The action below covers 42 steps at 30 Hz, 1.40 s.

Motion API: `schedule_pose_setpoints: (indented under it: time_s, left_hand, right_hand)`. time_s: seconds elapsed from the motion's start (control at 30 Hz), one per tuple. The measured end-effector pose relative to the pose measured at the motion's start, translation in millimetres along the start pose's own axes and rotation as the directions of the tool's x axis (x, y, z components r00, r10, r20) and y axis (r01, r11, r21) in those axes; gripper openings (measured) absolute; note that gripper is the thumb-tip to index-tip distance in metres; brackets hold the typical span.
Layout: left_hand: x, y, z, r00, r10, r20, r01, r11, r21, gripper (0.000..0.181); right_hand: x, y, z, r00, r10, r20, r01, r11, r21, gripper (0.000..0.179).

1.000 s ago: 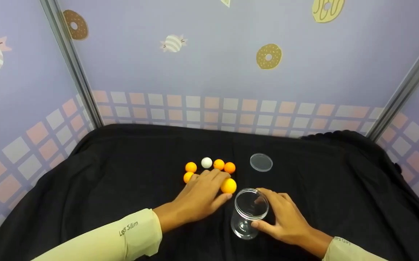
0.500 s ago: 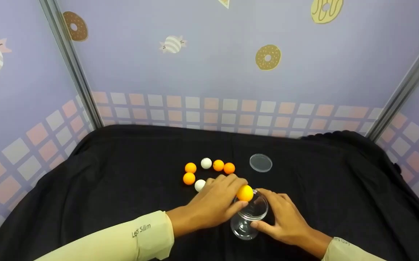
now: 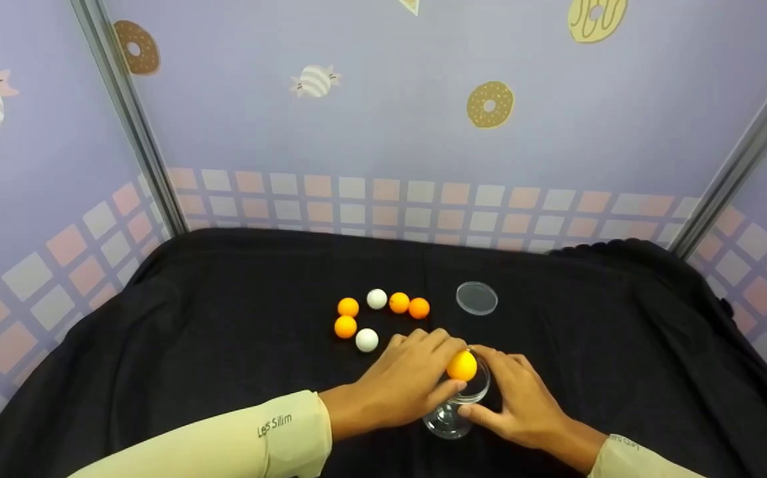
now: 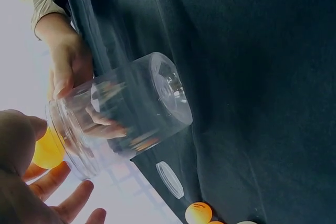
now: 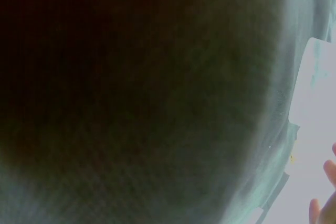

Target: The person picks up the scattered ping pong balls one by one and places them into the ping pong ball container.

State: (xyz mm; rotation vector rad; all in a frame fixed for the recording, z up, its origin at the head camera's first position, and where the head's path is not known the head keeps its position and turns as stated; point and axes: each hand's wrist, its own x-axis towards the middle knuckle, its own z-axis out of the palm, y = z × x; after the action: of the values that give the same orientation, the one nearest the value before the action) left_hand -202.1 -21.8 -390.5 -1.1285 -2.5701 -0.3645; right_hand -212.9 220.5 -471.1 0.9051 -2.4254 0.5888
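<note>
Lying rumpled before lilac wall [image 3: 390, 133]: black cloth [image 3: 224, 318]. Left fingers [image 3: 448, 348] pinch orange ball [image 3: 462, 366]; right fingers [image 3: 497, 364] grip clear jar [image 4: 136, 100].

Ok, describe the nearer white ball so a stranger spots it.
On the black cloth, past the left hand, lie six loose balls. The nearer white ball sits frontmost; its nearest neighbour is orange, and the other white ball lies farther back.

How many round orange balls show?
5: one orange ball in the left hand at the mouth of the clear cylindrical jar, two left of the white round balls, two near the clear round lid. The hand may hide more.
</note>
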Motion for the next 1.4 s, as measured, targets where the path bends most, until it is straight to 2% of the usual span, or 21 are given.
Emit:
schedule_pose_setpoints:
  time_s: [0.6, 1.2, 1.4]
  left_hand:
    - [-1.7, 2.8, 3.9, 1.0, 0.003, -0.023, -0.002, 1.0, 0.031, 0.043]
    - [-1.4, 2.8, 4.3, 1.0, -0.011, -0.016, 0.012, 1.0, 0.028, 0.045]
    - [-1.4, 3.3, 4.1, 1.0, -0.012, -0.011, 0.013, 0.999, 0.045, 0.045]
  right_hand:
    - [0.4, -0.7, -0.2, 1.0, -0.002, -0.015, 0.002, 1.0, 0.005, 0.084]
    - [-0.9, 0.6, 0.3, 1.0, 0.017, 0.0, -0.017, 1.0, 0.004, 0.084]
    - [-1.1, 1.9, 2.0, 1.0, -0.009, -0.014, 0.009, 1.0, 0.008, 0.082]
